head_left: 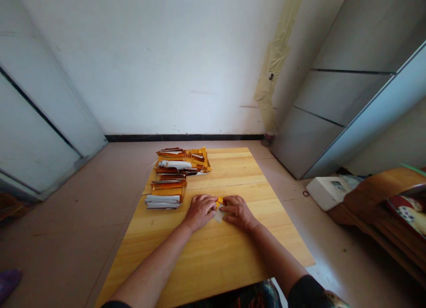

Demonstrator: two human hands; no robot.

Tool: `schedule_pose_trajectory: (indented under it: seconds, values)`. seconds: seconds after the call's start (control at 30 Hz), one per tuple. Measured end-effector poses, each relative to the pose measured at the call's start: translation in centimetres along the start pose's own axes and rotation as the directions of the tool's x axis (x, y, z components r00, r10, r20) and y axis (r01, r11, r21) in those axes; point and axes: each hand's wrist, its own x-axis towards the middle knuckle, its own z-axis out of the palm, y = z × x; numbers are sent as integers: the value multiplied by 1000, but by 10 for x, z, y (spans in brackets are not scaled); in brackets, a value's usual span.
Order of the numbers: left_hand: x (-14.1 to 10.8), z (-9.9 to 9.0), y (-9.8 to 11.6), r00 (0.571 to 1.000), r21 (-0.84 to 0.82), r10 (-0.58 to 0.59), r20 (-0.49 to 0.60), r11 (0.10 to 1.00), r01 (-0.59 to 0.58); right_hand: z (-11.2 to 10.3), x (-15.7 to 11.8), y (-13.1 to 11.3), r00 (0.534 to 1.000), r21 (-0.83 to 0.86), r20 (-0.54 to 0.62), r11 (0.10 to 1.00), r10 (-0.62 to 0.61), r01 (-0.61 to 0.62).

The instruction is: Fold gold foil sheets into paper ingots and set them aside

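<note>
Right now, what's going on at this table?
A person at a light wooden table has both bare hands on a small piece of gold-and-white folded paper. The left hand and right hand meet it from either side, close together. Beyond the left hand lie loose piles of folded gold and white paper strips.

Orange-and-white folded strips (pixel 169 177), yellow wood-grain table (pixel 213 263)

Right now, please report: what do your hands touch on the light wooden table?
Left hand, right hand both at small gold-and-white paper piece. Stacked gold-and-white paper strips beyond left hand, not in way.
</note>
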Motion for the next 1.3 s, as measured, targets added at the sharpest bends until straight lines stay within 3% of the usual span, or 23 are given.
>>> schedule_pose_trajectory:
  seconds: [0.2,0.4,0.73,0.93,1.1,1.3]
  values:
    - [1,-1,1,1000,20,16,-1,1000,-16,7,8,-5,992,-4,-86,995,97,-97]
    - [1,0,0,1000,42,30,-7,999,-29,5,0,-17,996,0,-45,997,77,-77]
    - [1,2,-2,999,34,35,-23,999,-34,18,-1,-29,959,-62,-169,969,228,-241]
    - [1,3,-4,999,30,38,-25,999,-37,22,2,-27,969,-36,-210,989,134,-144]
    - [0,1,-4,998,29,58,-24,998,-57,19,6,-25,981,106,-191,994,22,-2]
    - [0,2,-5,998,27,55,-19,998,-54,15,6,-19,966,136,-219,976,-139,171]
